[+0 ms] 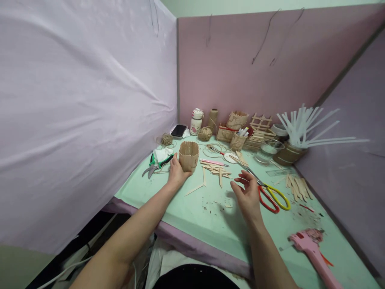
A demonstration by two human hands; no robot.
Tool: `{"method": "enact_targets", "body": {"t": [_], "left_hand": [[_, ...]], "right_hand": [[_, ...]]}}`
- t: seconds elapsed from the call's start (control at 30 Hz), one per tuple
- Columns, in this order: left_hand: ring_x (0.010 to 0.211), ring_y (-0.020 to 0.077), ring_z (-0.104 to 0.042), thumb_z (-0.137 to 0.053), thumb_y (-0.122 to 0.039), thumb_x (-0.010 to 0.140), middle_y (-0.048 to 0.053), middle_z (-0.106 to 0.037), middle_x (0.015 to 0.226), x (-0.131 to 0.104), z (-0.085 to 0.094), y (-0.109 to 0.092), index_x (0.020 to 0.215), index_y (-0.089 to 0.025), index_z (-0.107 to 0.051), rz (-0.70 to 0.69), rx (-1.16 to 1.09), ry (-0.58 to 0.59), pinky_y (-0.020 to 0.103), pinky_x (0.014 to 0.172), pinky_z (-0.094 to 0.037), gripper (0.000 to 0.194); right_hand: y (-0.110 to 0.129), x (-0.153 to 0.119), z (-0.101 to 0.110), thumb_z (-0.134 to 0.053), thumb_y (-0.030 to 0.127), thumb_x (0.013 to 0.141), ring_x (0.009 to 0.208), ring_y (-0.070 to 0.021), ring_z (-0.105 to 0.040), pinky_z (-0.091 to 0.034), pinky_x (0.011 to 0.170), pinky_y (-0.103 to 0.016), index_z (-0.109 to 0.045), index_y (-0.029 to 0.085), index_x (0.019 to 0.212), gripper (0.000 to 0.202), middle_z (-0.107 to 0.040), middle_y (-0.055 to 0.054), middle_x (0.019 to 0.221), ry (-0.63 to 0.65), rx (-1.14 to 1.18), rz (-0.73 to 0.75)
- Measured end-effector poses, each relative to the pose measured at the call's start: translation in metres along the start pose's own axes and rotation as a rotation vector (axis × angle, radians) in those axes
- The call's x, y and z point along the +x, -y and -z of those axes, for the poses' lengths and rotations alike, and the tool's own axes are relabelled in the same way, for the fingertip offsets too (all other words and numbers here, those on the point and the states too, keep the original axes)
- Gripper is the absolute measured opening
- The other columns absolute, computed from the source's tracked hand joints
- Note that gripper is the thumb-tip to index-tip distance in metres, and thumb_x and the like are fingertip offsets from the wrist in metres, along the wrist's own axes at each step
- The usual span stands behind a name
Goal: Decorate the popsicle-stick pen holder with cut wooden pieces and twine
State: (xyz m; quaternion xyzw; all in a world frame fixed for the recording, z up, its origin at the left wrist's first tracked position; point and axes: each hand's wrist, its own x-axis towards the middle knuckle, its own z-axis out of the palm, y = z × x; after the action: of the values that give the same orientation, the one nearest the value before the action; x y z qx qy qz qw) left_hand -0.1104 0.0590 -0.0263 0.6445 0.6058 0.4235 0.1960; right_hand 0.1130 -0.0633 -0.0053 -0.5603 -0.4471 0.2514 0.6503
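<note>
My left hand (177, 172) is wrapped round the lower left side of a brown wooden cup (189, 157), which stands upright on the green cloth. Over the table to the right, my right hand (247, 194) is raised with its fingers apart and nothing in it. Scissors with red and yellow handles (273, 197) lie just beyond that hand. Between the two hands are a pile of flat wooden sticks (215, 168), a pink pen (214, 163) and two thin sticks meeting at an angle (204, 182). Green-handled pruners (156, 164) rest left of the cup.
A pink glue gun (313, 253) lies at the front right. White glue sticks (300, 126) stand in a brown pot (290, 154) beside a glass bowl (266, 152). Along the back are a bottle (196, 121), twine (205, 133), wooden boxes (225, 132) and a phone (179, 131).
</note>
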Motion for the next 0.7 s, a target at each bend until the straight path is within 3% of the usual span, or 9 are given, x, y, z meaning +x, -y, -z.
{"method": "enact_targets", "body": {"t": [0.2,0.3,0.43,0.57,0.7], "left_hand": [[0.133,0.035,-0.039,-0.088,-0.023,0.048,0.018,-0.039,0.138,-0.011,0.013,0.005,0.139,-0.019,-0.029,-0.051,-0.003,-0.065,0.049,0.109,-0.035,0.108],[0.121,0.029,-0.049,-0.079,-0.028,0.064,0.014,-0.05,0.126,-0.023,0.025,0.004,0.127,-0.018,-0.044,-0.159,-0.027,-0.2,0.045,0.105,-0.039,0.072],[0.099,0.0221,-0.057,-0.062,-0.032,0.084,0.007,-0.061,0.097,-0.031,0.038,-0.001,0.093,-0.018,-0.059,-0.309,-0.062,-0.403,0.039,0.094,-0.044,0.017],[0.092,0.021,-0.059,-0.06,-0.032,0.086,0.005,-0.064,0.086,-0.026,0.038,-0.003,0.081,-0.019,-0.063,-0.432,-0.061,-0.413,0.039,0.093,-0.042,0.015],[0.091,0.0206,-0.06,-0.057,-0.03,0.088,0.006,-0.066,0.086,-0.032,0.033,-0.014,0.079,-0.019,-0.066,-0.499,-0.088,-0.403,0.04,0.092,-0.042,0.017]], "right_hand": [[0.016,-0.006,0.011,-0.075,0.036,0.071,0.093,-0.0186,-0.057,-0.051,0.081,-0.037,-0.052,0.024,0.111,0.048,-0.055,-0.005,0.105,-0.095,0.077,0.095],[0.027,-0.012,0.027,-0.076,0.033,0.071,0.082,-0.0165,-0.058,-0.049,0.08,-0.036,-0.056,0.022,0.094,0.032,-0.056,-0.001,0.088,-0.232,0.079,0.194],[0.036,-0.018,0.058,-0.074,0.031,0.075,0.074,-0.0161,-0.057,-0.048,0.073,-0.032,-0.06,0.02,0.075,0.017,-0.056,0.0,0.076,-0.364,-0.042,0.281],[0.038,-0.022,0.09,-0.072,0.033,0.076,0.075,-0.018,-0.059,-0.048,0.073,-0.034,-0.062,0.02,0.075,0.016,-0.06,-0.001,0.076,-0.404,-0.191,0.231],[0.038,-0.025,0.111,-0.066,0.037,0.082,0.075,-0.0185,-0.059,-0.047,0.072,-0.033,-0.064,0.02,0.079,0.017,-0.062,-0.002,0.078,-0.339,-0.317,0.157]]}}
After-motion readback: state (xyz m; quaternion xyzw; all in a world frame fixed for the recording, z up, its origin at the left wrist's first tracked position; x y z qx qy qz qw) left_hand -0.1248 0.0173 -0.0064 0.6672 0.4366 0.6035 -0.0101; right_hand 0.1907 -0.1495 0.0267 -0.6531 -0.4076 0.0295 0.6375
